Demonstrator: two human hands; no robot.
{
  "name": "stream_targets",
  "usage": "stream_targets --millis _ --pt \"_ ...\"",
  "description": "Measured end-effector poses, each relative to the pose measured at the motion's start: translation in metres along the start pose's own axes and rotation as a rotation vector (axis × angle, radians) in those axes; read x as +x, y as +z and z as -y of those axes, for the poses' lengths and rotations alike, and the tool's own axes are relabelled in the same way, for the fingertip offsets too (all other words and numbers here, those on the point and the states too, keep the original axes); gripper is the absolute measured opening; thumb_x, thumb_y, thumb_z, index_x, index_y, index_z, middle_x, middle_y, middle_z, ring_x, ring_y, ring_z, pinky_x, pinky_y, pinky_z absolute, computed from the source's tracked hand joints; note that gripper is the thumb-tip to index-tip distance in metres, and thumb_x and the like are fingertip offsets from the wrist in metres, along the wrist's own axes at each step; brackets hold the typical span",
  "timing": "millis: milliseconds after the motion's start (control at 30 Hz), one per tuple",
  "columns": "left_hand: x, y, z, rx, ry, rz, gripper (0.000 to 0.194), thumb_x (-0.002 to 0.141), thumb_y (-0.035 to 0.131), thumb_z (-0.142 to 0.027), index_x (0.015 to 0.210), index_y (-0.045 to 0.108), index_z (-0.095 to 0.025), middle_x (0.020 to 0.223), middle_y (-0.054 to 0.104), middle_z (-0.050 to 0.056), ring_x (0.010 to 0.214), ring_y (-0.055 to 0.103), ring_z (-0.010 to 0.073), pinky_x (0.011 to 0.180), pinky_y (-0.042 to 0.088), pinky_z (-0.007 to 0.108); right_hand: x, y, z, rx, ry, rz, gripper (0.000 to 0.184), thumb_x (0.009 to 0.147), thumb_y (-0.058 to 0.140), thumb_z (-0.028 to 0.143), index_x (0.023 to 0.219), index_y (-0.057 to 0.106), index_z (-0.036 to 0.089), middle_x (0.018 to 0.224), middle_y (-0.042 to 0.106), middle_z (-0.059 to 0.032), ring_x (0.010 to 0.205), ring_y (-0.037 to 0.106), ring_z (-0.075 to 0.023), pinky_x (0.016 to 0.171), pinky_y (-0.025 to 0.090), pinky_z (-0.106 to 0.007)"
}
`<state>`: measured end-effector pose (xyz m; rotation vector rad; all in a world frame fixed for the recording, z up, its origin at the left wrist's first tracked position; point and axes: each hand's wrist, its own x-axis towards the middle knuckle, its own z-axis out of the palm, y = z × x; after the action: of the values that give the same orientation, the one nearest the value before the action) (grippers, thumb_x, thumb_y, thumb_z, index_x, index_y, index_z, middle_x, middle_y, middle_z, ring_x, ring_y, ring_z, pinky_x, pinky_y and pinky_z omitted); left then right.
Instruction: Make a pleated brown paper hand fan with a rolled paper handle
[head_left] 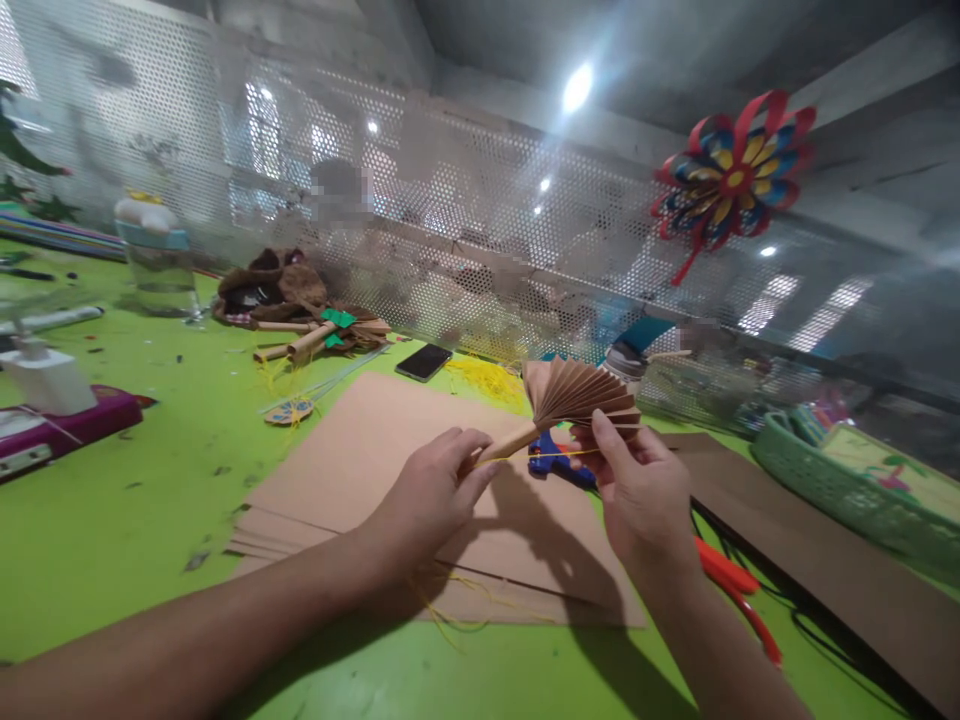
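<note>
A pleated brown paper fan [574, 392] with a rolled paper handle is held up above a stack of brown paper sheets [352, 450]. My left hand [424, 490] is closed round the lower end of the handle. At the fan's right side, my right hand [646, 495] has its thumb against the folds; its other fingers are partly hidden. A thin yellow string [536, 456] runs from the left fingertips to the right fingers. Behind the fan, partly covered by it and the right hand, lies a blue glue gun [546, 458].
Orange-handled scissors [727, 568] and a black cord lie right of my right arm. Further right is a green basket [847, 490]. At the back are a phone [424, 362], yellow strands [487, 382] and more paper fans [330, 335]. A purple power strip [75, 428] sits left.
</note>
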<state>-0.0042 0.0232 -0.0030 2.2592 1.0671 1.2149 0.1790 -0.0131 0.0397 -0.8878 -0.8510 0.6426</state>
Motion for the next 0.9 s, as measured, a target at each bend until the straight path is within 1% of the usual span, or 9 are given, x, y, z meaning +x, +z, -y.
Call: stream_targets --millis 67,167,367,500,600,667,733,800,900 --pt "0.000 0.000 -0.001 -0.023 -0.018 0.010 0.019 0.090 0.052 -0.033 0.095 0.062 -0.018 0.079 0.061 0.002 0.067 0.051 0.0138 0.064 0.040 0.028 0.000 0.000 0.000 -0.008 -0.016 0.006 0.029 0.067 0.082 0.033 0.085 0.069 0.014 0.067 0.071 -0.0013 0.056 0.064 -0.0141 0.050 0.054 -0.028" --pt "0.000 0.000 -0.003 -0.036 -0.034 0.015 0.019 0.090 0.052 -0.033 0.093 0.063 -0.018 0.075 0.060 0.001 0.065 0.049 0.0133 0.062 0.039 0.028 -0.001 0.000 0.000 0.005 -0.021 0.026 0.027 0.066 0.082 0.031 0.083 0.069 0.014 0.065 0.070 -0.0010 0.054 0.063 -0.0141 0.048 0.053 -0.028" --pt "-0.001 0.000 -0.003 -0.008 -0.009 0.017 0.017 0.091 0.052 -0.031 0.095 0.062 -0.019 0.075 0.058 0.000 0.065 0.048 0.0132 0.062 0.039 0.027 -0.002 -0.001 0.001 0.043 -0.013 0.068 0.023 0.068 0.079 0.025 0.084 0.067 0.015 0.070 0.069 -0.0011 0.058 0.063 -0.0133 0.052 0.052 -0.027" --pt "-0.003 -0.003 -0.007 0.083 0.081 0.028 0.017 0.093 0.049 -0.030 0.095 0.060 -0.018 0.080 0.055 0.001 0.069 0.049 0.0136 0.064 0.041 0.027 -0.001 -0.002 0.002 0.101 -0.014 0.041 0.015 0.066 0.075 0.017 0.070 0.060 0.017 0.068 0.068 0.0010 0.055 0.061 -0.0121 0.049 0.049 -0.024" --pt "-0.005 -0.007 -0.012 0.230 0.172 0.039 0.020 0.095 0.044 -0.029 0.096 0.060 -0.018 0.082 0.051 0.002 0.066 0.047 0.0134 0.062 0.040 0.027 -0.003 -0.001 0.006 0.167 0.116 -0.003 0.012 0.062 0.071 0.012 0.064 0.059 0.016 0.061 0.065 0.0023 0.051 0.058 -0.0109 0.045 0.046 -0.022" --pt "-0.006 -0.009 -0.015 0.328 0.221 0.019 0.022 0.096 0.041 -0.029 0.099 0.060 -0.018 0.082 0.050 0.002 0.065 0.045 0.0137 0.061 0.039 0.027 -0.004 0.000 0.008 0.200 0.241 -0.003 0.010 0.060 0.070 0.012 0.062 0.061 0.014 0.058 0.064 0.0013 0.050 0.057 -0.0110 0.044 0.046 -0.022" --pt "-0.006 -0.011 -0.016 0.412 0.253 -0.012 0.024 0.097 0.039 -0.028 0.100 0.060 -0.018 0.082 0.051 0.003 0.065 0.046 0.0143 0.060 0.038 0.027 -0.006 0.000 0.010 0.203 0.329 0.016 0.008 0.060 0.071 0.014 0.061 0.063 0.013 0.057 0.066 -0.0010 0.050 0.058 -0.0116 0.044 0.046 -0.022" --pt "-0.006 -0.011 -0.015 0.473 0.269 -0.040 0.025 0.097 0.038 -0.028 0.101 0.060 -0.019 0.082 0.053 0.003 0.065 0.047 0.0147 0.059 0.038 0.027 -0.007 0.000 0.010 0.187 0.363 0.043 0.007 0.060 0.071 0.015 0.061 0.064 0.012 0.058 0.067 -0.0027 0.049 0.058 -0.0118 0.043 0.045 -0.022" --pt "-0.005 -0.012 -0.013 0.502 0.256 -0.069 0.025 0.097 0.037 -0.029 0.104 0.060 -0.020 0.084 0.058 0.003 0.066 0.051 0.0152 0.057 0.038 0.027 -0.010 0.001 0.006 0.169 0.343 0.080 0.006 0.061 0.070 0.015 0.063 0.066 0.012 0.060 0.068 -0.0036 0.050 0.057 -0.0113 0.044 0.043 -0.021"
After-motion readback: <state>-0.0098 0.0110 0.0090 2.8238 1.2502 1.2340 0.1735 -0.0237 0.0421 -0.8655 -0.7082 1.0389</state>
